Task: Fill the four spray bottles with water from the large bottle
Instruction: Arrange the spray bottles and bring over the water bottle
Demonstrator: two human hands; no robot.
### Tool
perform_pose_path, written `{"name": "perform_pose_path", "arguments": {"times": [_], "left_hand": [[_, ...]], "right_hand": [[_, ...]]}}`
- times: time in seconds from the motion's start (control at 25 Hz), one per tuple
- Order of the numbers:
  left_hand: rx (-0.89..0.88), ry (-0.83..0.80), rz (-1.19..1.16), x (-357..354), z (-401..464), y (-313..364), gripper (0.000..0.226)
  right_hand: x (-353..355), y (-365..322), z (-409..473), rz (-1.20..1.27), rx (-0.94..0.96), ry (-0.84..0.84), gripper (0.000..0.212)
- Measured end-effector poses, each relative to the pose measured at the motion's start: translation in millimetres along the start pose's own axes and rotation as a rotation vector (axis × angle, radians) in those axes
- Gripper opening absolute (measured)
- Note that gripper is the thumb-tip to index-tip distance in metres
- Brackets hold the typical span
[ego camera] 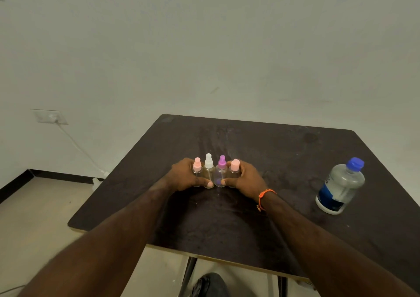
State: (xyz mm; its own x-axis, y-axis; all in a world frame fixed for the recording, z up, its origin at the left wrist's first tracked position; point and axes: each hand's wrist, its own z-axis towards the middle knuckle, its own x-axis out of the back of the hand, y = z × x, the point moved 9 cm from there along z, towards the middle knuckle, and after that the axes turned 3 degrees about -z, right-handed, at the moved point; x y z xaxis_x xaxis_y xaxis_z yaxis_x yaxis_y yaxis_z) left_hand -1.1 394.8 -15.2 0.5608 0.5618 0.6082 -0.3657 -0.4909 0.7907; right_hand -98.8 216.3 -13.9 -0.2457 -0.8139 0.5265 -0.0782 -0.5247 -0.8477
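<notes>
Nearest the camera, two bare forearms are reaching forward over the dark table, the right wrist wearing an orange band. Past the wrists, the left hand is curling around the left end of a tight row of four small spray bottles, thumb across the front, while the right hand is wrapping the right end the same way, so both hands are gripping the row between them. The bottles are standing upright and touching: a pink-capped one, a white-capped one, a purple-capped one and another pink-capped one. Well apart to the right, the large bottle is standing with its blue cap on, holding water.

As a judgement, squeezing four light bottles together is risking one tipping or popping out of the row when the hands let go, and all the caps are needing to come off before any pouring, with narrow necks inviting spills onto the tabletop.

The fingers behind the bottles are hidden, whether any bottle holds water is hard to tell, and the large bottle's label is unreadable
</notes>
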Motion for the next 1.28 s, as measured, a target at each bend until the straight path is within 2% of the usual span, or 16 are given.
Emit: {"name": "perform_pose_path", "arguments": {"times": [0.16, 0.28, 0.4, 0.52, 0.56, 0.68, 0.8, 0.92, 1.12, 1.28], "left_hand": [[-0.008, 0.049, -0.029, -3, 0, -6, 0.045], [0.001, 0.054, -0.065, -3, 0, -3, 0.041], [-0.004, 0.060, -0.062, -1, -5, 1, 0.057], [-0.004, 0.052, -0.060, 0, -10, -2, 0.059], [-0.003, 0.054, -0.058, 1, -13, -3, 0.065], [-0.002, 0.061, -0.063, 5, -18, -3, 0.114], [-0.004, 0.090, -0.158, 13, -27, 2, 0.128], [-0.013, 0.231, -0.029, 36, -41, 12, 0.139], [-0.154, 0.409, 0.164, 56, -63, 61, 0.123], [-0.262, 0.452, 0.334, 38, -80, 112, 0.116]], "right_hand": [[0, 2, -1, -0.016, -0.002, 0.007, 0.050], [1, 2, -2, -0.046, 0.004, 0.012, 0.060], [6, 4, -6, -0.036, -0.011, 0.008, 0.071], [12, 9, -7, -0.033, -0.037, 0.020, 0.070], [14, 10, -8, -0.049, -0.044, 0.030, 0.068], [13, 10, -10, -0.079, -0.060, 0.037, 0.074], [12, 8, -15, -0.095, -0.051, 0.010, 0.089], [22, 6, -25, -0.143, -0.051, 0.009, 0.098], [70, -14, -61, -0.408, 0.035, 0.246, 0.061], [89, -25, -96, -0.453, 0.081, 0.261, 0.048]]}}
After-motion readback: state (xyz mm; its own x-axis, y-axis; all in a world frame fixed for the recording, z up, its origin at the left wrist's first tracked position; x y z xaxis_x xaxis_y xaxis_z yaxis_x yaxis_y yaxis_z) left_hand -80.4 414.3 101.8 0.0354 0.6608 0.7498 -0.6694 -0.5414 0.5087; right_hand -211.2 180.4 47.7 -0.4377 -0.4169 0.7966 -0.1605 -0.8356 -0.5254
